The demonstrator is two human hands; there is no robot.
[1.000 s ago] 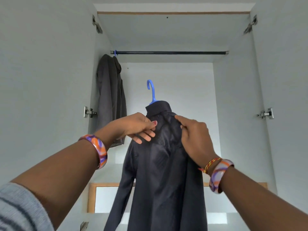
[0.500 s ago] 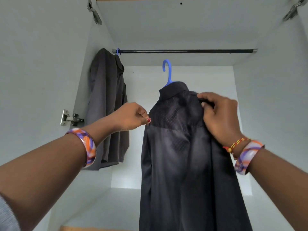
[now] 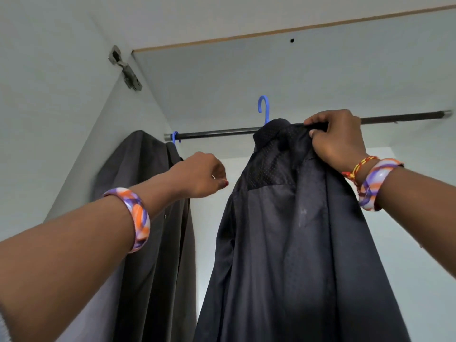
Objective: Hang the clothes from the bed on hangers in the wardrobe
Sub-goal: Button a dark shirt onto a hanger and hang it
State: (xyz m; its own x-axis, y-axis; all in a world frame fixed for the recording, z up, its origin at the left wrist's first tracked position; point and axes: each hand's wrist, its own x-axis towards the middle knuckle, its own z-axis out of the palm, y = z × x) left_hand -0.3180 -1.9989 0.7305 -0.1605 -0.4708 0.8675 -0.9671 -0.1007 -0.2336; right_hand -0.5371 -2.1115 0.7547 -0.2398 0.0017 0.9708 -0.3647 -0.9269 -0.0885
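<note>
Since half a second ago the shirt [image 3: 283, 230] has gone up: its blue hanger [image 3: 263, 110] hook, then below the rail [image 3: 217, 134], now stands above it, not yet hooked on. The right hand [image 3: 338, 137] has risen with it, and the left hand [image 3: 199, 176] has come away from the shirt's shoulder.

The right hand's fingers [image 3: 318, 120] are curled over the shirt's right shoulder at the collar, gripping cloth and, it seems, the hanger arm beneath. The left hand's fingers are curled in loosely, thumb to forefinger; whether they pinch anything I cannot tell. They sit just beside the shirt's left shoulder, at 9 o'clock from it, with a small gap.

The shirt hangs from the right hand, filling the view from centre down to 5 o'clock. At 9 o'clock from it a grey shirt [image 3: 153, 218] hangs on a second blue hanger [image 3: 175, 138], hooked on the rail's left end. A door hinge [image 3: 125, 69] sits at 11 o'clock. Both wrists carry bangles [image 3: 138, 218].
</note>
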